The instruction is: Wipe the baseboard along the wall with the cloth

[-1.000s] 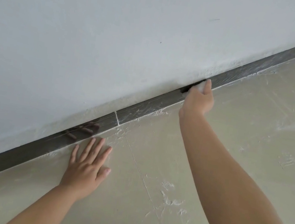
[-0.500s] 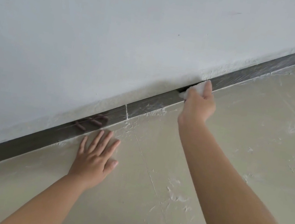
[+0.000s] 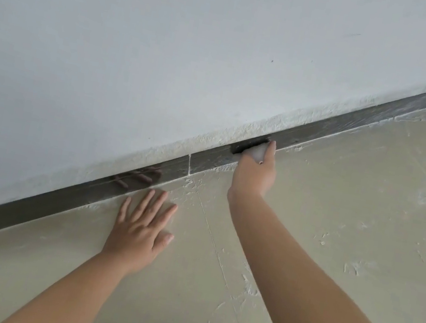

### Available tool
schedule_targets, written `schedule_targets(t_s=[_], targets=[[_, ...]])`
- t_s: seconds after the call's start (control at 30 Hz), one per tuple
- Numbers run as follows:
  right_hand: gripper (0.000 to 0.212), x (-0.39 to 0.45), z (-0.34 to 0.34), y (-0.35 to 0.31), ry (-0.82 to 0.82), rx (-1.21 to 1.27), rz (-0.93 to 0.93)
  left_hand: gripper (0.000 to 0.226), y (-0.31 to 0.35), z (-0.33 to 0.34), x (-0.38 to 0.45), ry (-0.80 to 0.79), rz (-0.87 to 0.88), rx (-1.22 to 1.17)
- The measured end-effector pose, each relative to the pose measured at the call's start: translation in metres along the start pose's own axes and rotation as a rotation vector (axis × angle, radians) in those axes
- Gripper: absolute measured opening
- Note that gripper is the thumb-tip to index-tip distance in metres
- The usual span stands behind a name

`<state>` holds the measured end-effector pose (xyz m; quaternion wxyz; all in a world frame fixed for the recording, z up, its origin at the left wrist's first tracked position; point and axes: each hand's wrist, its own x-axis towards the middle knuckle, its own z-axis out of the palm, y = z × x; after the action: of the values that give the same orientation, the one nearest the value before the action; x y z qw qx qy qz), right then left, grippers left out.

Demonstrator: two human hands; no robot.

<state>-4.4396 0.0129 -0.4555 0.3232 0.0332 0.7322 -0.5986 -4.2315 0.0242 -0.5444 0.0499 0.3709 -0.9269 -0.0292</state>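
A dark grey baseboard (image 3: 333, 131) runs slantwise from lower left to upper right at the foot of a white wall (image 3: 198, 45). My right hand (image 3: 254, 173) grips a small white cloth (image 3: 257, 152) and presses it against the baseboard; most of the cloth is hidden behind the fingers. My left hand (image 3: 142, 227) lies flat on the beige floor (image 3: 353, 214), fingers spread, just in front of the baseboard. Its reflection shows in the glossy strip above it.
White plaster smears and flecks are scattered over the floor tiles, thickest along the baseboard's foot and to the right. A tile joint runs from the baseboard seam (image 3: 189, 163) down toward the bottom edge. A bright patch shows at the right edge.
My right hand with the cloth has slid a little to the left along the baseboard. The left hand stays flat on the floor; the view has shifted slightly.
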Motion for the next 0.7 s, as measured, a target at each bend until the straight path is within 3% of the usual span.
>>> schedule_targets(t_s=[0.2,0.27,0.4,0.53,0.7], targets=[[0.058,0.023,-0.011,-0.030,0.128,-0.029,-0.162,0.048,0.013,-0.005,-0.009,0.088,0.003,0.039],[0.058,0.025,-0.012,-0.033,0.150,-0.089,-0.149,0.049,0.010,-0.007,-0.016,0.101,0.024,0.068],[0.059,0.034,-0.017,-0.044,0.193,0.022,-0.073,0.049,0.004,-0.012,-0.029,0.058,0.011,0.082],[0.063,0.029,-0.011,-0.047,0.232,0.032,-0.112,0.050,0.001,-0.012,-0.038,0.023,0.001,0.056],[0.062,-0.023,0.014,-0.012,0.096,-0.099,-0.091,0.042,-0.001,-0.011,-0.040,-0.007,-0.012,-0.020]])
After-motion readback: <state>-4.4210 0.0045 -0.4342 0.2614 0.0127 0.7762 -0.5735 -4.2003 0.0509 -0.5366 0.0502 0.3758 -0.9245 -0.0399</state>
